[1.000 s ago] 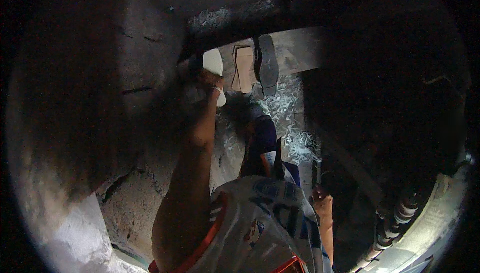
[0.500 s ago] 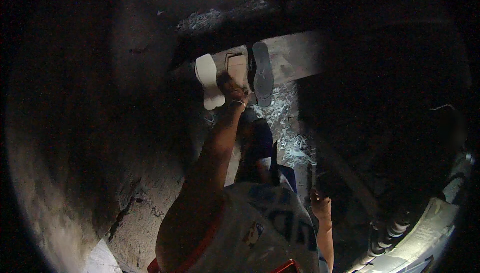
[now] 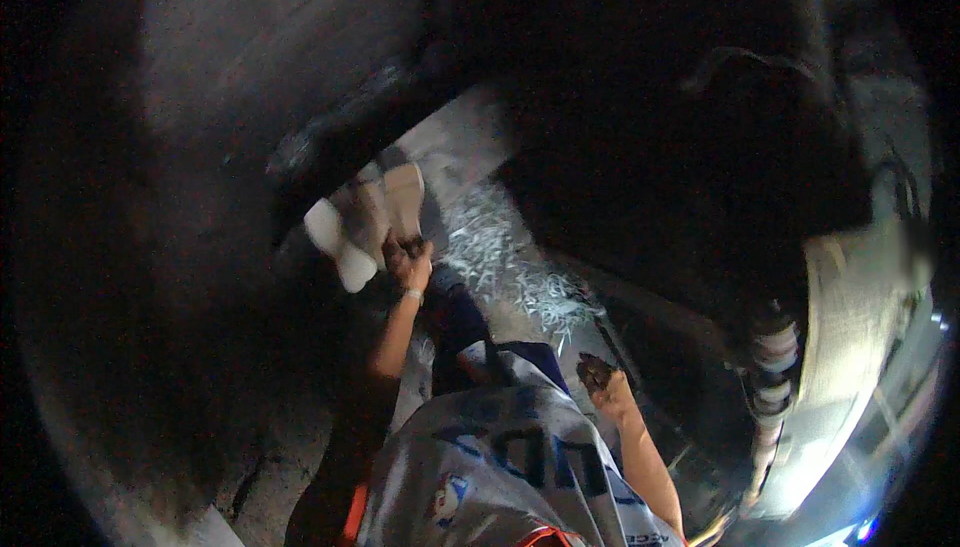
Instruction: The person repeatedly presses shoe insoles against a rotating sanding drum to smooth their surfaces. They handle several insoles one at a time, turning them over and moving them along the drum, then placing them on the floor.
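A tan shoe sole (image 3: 403,192) is in my left hand (image 3: 411,265), whose fingers close around its near end. Just left of it lies a white sole (image 3: 340,245), blurred, slanting on the floor. Between the two, another pale brownish piece (image 3: 371,209) shows in part, too smeared to name. My right hand (image 3: 606,385) is held out to the right of my body, away from the soles. Its fingers look dark and run into the shadow, so their pose and anything in them stay unclear.
Pale shredded scraps (image 3: 490,247) cover the floor right of the soles. A dark bulky shape stands beyond them. At the right, a ribbed cylindrical part (image 3: 773,372) sits beside a brightly lit pale panel (image 3: 850,327).
The view has turned, and the soles now appear lower and farther left. My left hand now grips a tan sole. My right arm reaches further into view.
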`<action>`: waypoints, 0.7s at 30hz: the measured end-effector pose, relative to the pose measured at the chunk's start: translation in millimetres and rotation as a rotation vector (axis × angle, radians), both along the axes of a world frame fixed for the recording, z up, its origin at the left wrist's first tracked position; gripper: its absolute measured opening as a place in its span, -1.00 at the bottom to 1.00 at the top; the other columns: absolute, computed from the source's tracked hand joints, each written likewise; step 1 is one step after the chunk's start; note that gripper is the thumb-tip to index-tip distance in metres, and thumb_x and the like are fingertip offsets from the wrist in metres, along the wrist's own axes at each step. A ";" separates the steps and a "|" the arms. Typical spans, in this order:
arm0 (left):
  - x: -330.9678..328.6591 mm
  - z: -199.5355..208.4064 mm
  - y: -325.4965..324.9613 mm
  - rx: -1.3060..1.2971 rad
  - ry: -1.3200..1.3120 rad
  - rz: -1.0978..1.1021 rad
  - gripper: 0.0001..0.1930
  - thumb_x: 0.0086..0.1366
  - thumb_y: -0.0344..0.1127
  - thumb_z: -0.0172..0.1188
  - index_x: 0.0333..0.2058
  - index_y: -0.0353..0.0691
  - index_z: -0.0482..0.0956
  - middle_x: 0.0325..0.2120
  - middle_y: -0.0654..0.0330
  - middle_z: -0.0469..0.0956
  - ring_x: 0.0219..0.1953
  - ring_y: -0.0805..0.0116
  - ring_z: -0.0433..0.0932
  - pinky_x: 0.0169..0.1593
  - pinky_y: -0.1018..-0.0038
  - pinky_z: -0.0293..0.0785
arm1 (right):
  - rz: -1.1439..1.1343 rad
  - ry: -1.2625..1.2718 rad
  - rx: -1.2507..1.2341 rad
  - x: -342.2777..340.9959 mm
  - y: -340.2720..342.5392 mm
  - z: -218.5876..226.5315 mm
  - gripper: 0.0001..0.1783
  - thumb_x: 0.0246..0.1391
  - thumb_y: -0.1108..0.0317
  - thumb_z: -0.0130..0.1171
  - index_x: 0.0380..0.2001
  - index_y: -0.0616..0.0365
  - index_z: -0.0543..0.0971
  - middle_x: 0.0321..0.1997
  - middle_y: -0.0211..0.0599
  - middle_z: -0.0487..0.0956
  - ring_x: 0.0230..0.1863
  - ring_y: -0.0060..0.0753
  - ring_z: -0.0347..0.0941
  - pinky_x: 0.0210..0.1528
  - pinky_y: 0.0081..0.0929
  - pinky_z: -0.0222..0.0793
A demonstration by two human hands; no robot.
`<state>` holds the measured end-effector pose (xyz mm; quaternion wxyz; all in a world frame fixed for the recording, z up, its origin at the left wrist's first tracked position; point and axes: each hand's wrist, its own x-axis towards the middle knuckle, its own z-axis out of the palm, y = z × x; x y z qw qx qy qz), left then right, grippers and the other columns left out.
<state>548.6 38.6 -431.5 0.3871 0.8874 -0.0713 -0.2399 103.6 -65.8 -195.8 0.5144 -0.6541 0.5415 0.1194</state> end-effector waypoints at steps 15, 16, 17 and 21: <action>-347.5 323.5 -98.5 -0.328 0.415 -1.698 -0.28 0.34 0.00 0.46 0.25 -0.33 0.37 -0.04 -0.11 0.69 0.05 -0.02 0.73 0.07 0.14 0.69 | -1.296 -1.098 -0.091 -97.7 25.6 110.7 -0.39 0.38 -0.01 0.29 0.24 0.26 0.55 0.20 -0.16 0.68 0.15 -0.29 0.62 0.30 -0.21 0.49; -365.9 331.0 -103.7 -0.292 0.796 -1.661 -0.35 0.41 -0.02 0.38 0.25 -0.31 0.36 -0.06 -0.10 0.70 -0.01 0.00 0.75 0.02 0.16 0.72 | -1.292 -1.152 -0.106 -117.2 26.2 112.7 -0.37 0.36 -0.03 0.30 0.25 0.27 0.55 0.20 -0.14 0.69 0.12 -0.30 0.64 0.28 -0.22 0.51; -391.8 336.5 -110.1 -0.216 1.172 -1.584 -0.42 0.48 -0.05 0.31 0.26 -0.28 0.36 -0.09 -0.09 0.70 -0.07 0.02 0.77 -0.04 0.19 0.74 | -1.284 -1.170 -0.129 -144.2 24.0 117.7 -0.35 0.35 -0.04 0.32 0.25 0.27 0.54 0.19 -0.13 0.69 0.10 -0.32 0.65 0.26 -0.22 0.53; -454.2 373.1 -98.4 -0.116 1.505 -1.409 -0.54 0.64 -0.03 0.07 0.25 -0.25 0.33 -0.19 -0.05 0.71 -0.26 0.08 0.80 -0.19 0.28 0.79 | -1.280 -1.313 -0.087 -203.4 23.7 137.6 -0.30 0.35 -0.06 0.32 0.30 0.26 0.49 0.24 -0.06 0.67 0.14 -0.25 0.63 0.26 -0.15 0.56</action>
